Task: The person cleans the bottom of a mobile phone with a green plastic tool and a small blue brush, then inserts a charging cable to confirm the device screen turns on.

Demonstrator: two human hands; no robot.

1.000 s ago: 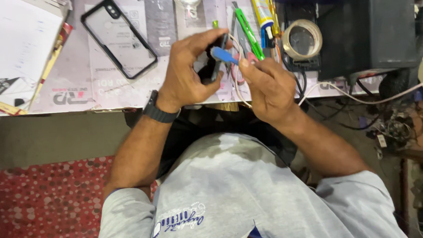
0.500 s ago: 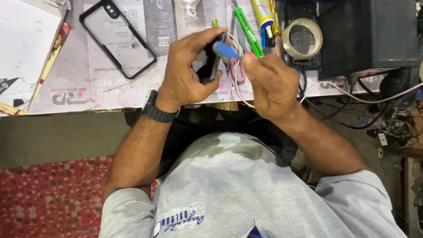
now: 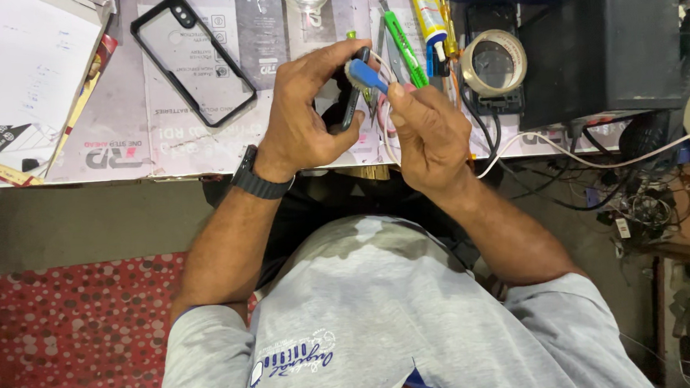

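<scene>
My left hand [image 3: 305,113], with a black watch on its wrist, grips a dark phone [image 3: 350,107] held edge-on over the table's near edge. Against the top end of the phone, my right hand [image 3: 428,130] pinches a small blue plug-like piece [image 3: 365,75] between thumb and fingers. A thin white cable [image 3: 563,155] loops under the right hand and runs off to the right. My fingers hide where the blue piece meets the phone.
On the paper-covered table [image 3: 122,154] lie a black-rimmed phone case [image 3: 192,60], a green cutter [image 3: 405,43], a glue tube [image 3: 428,12], a tape roll [image 3: 494,62] and a black box [image 3: 605,42]. Papers [image 3: 16,69] lie at left. Tangled wires [image 3: 636,194] hang at right; a red dotted mat [image 3: 76,326] covers the floor.
Both hands have shifted slightly up toward the table, and the blue piece has moved up along the phone's top end. Both grips are unchanged.
</scene>
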